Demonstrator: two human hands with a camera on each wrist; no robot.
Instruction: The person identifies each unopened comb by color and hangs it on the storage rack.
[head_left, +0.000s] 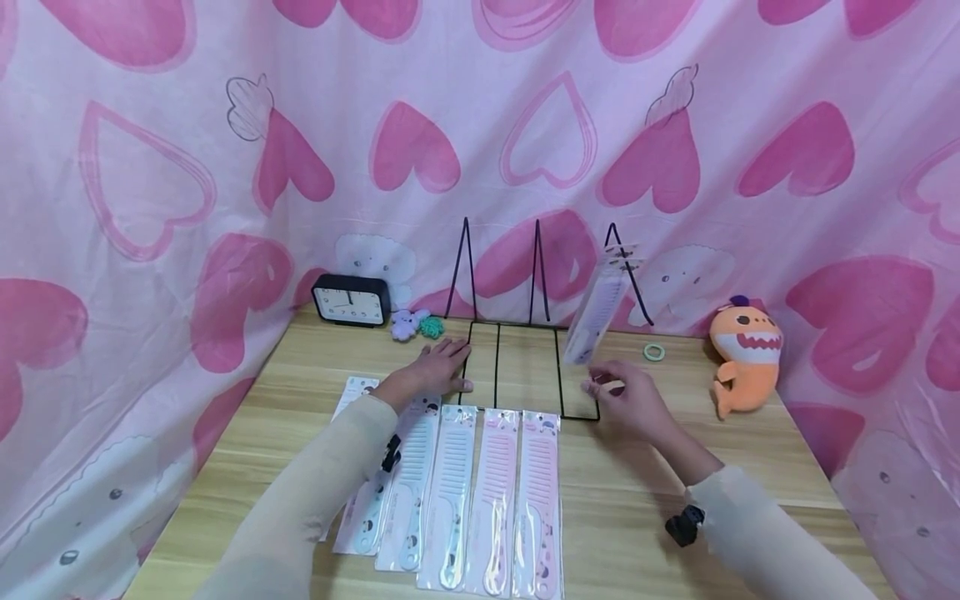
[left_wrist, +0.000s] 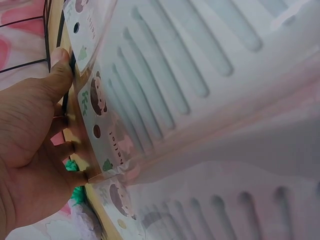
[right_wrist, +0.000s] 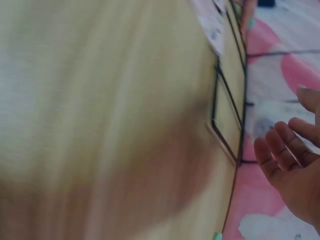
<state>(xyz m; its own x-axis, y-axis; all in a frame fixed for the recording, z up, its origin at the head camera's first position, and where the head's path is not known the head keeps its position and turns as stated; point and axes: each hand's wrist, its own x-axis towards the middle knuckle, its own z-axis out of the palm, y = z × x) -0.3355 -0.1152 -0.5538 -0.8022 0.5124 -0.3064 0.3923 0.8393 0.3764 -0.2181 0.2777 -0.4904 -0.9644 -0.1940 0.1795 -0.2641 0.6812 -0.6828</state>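
Observation:
A black wire rack (head_left: 497, 367) stands at the back of the table, with tall prongs rising behind its base. On its right prong hangs a packaged comb (head_left: 597, 312), tilted, in a clear sleeve. My right hand (head_left: 624, 398) is just below that package, fingers loosely bent; the right wrist view shows the same hand (right_wrist: 295, 165) holding nothing. With fingers spread, my left hand (head_left: 432, 371) rests at the rack's left side. Below it several packaged combs lie in an overlapping row, among them a pink comb (head_left: 495, 500) and a pale blue comb (head_left: 452, 496). My left forearm hides part of the row.
A black clock (head_left: 350, 300) stands at the back left, beside a small purple toy (head_left: 406, 325) and a green one (head_left: 432, 327). To the right are a pale green ring (head_left: 654, 352) and an orange shark plush (head_left: 746, 358). A pink heart-patterned curtain (head_left: 480, 133) surrounds the table.

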